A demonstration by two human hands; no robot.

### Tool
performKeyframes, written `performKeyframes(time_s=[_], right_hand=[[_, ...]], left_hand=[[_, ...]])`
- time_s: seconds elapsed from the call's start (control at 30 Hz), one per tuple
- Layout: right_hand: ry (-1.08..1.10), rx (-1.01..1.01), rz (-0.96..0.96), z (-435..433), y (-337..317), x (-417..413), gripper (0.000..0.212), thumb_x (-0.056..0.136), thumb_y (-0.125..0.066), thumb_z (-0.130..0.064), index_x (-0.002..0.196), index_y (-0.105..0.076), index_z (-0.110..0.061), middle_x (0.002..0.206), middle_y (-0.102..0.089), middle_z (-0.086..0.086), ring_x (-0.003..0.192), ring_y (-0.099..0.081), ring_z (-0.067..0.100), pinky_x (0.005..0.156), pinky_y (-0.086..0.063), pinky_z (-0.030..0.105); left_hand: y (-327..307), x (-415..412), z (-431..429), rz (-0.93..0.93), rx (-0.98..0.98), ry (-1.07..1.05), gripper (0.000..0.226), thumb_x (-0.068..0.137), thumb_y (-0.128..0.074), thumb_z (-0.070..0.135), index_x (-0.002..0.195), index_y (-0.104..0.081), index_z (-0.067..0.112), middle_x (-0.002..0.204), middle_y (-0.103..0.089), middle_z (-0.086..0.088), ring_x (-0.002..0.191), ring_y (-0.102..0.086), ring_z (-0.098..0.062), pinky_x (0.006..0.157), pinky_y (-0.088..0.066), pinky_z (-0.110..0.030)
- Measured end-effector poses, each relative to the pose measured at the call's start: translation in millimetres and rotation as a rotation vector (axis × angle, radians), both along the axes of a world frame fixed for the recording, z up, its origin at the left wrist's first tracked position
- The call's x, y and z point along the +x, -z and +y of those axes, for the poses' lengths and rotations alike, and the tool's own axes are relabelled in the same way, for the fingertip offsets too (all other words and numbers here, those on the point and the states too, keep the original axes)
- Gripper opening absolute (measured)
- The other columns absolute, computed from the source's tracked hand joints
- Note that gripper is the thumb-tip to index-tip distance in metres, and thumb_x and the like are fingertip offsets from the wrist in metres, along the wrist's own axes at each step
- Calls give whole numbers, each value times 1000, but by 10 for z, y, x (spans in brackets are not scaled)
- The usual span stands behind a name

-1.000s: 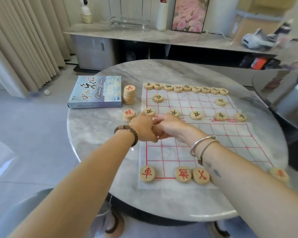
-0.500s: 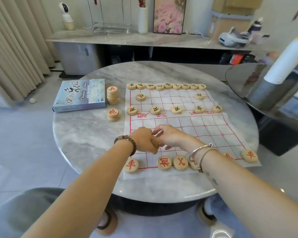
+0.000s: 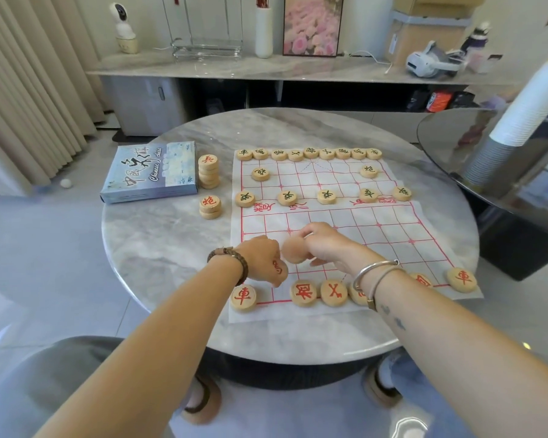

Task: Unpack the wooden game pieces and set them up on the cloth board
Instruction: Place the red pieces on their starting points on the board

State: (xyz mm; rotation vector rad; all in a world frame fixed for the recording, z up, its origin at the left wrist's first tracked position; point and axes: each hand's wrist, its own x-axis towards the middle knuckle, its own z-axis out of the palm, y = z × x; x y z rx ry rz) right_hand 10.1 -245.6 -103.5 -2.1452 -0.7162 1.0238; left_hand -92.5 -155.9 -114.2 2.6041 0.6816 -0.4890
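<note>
Left hand [image 3: 260, 259] is curled around a red-lettered piece [image 3: 277, 267], low over the near row of the cloth board [image 3: 393, 235], just right of the red chariot piece [image 3: 243, 297]. Right hand [image 3: 328, 245] pinches a blurred wooden disc [image 3: 295, 251] close beside it. Black-lettered pieces [image 3: 310, 152] line the far side. Two spare stacks [image 3: 208, 170] stand by the Chinese chess box [image 3: 149, 172] on the marble table [image 3: 159, 245].

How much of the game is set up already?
Done: black pieces fill the far side of the cloth board. In hand: left hand grips a red-marked piece, right hand pinches a blurred piece, by the part-filled near row. Left: the two stacks beside the box.
</note>
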Motion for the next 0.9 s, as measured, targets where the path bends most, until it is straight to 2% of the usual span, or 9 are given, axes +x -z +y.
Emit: performKeyframes(time_s=[0.1,0.2,0.3,0.53,0.6,0.67,0.77,0.83,0.9], right_hand=[[55,9,-86,-29,34,82,29,90,-55,-7,119,-55,-11,114,-57,8,96,-51,18,61,-45,22],[76,18,-108,-69,58,141,26,90,-55,-4,115,-57,-10,108,-59,9,96,-53,19,56,-44,21],[99,22,-111,-105,60,189,26,89,-55,-4,114,-58,-10,116,-61,12,97,-55,19,55,-43,20],[109,26,-106,-176,79,249,27,90,-56,-5,117,-59,-8,116,-63,13,88,-57,18,55,-44,19],[98,26,-100,-198,75,266,28,91,-53,-6,118,-59,-9,114,-64,12,86,-57,18,58,-44,20],[93,25,-76,-223,80,302,26,93,-48,-7,116,-59,-11,110,-65,12,79,-59,17,62,-46,22],[128,56,23,-279,57,357,17,93,-47,-8,105,-58,-13,99,-64,11,72,-57,14,64,-47,25],[172,85,67,-339,31,413,18,92,-49,-6,107,-58,-12,96,-63,11,71,-57,15,62,-46,23],[234,118,82,-456,12,503,22,91,-51,-4,111,-57,-9,93,-63,10,72,-58,16,62,-47,22]], left_hand=[[36,-16,-38,93,18,69,57,76,-73,28,126,-51,10,123,-54,-7,111,-53,-25,91,-46,-32],[72,-13,-51,154,36,122,56,75,-74,26,124,-53,7,124,-56,-10,111,-54,-25,92,-48,-34],[115,-10,-67,177,30,134,61,76,-75,28,128,-49,10,127,-53,-7,115,-52,-25,96,-46,-36],[143,64,-114,270,57,189,77,73,-73,46,135,-40,15,133,-50,-5,120,-49,-24,101,-43,-38],[91,125,-104,164,42,120,92,70,-71,55,143,-28,19,140,-43,-4,127,-44,-24,105,-40,-42],[3,234,-129,-49,29,38,96,71,-70,56,146,-21,20,143,-40,-2,129,-43,-22,105,-38,-43],[-115,417,-221,-273,52,-5,73,79,-66,46,139,-35,18,134,-50,-1,120,-50,-21,97,-44,-38],[-142,523,-286,-310,102,9,57,81,-63,45,127,-49,16,126,-56,-3,114,-54,-21,93,-46,-37],[-134,652,-376,-347,107,-2,53,79,-64,50,118,-57,15,118,-61,-3,107,-57,-21,88,-49,-37]])
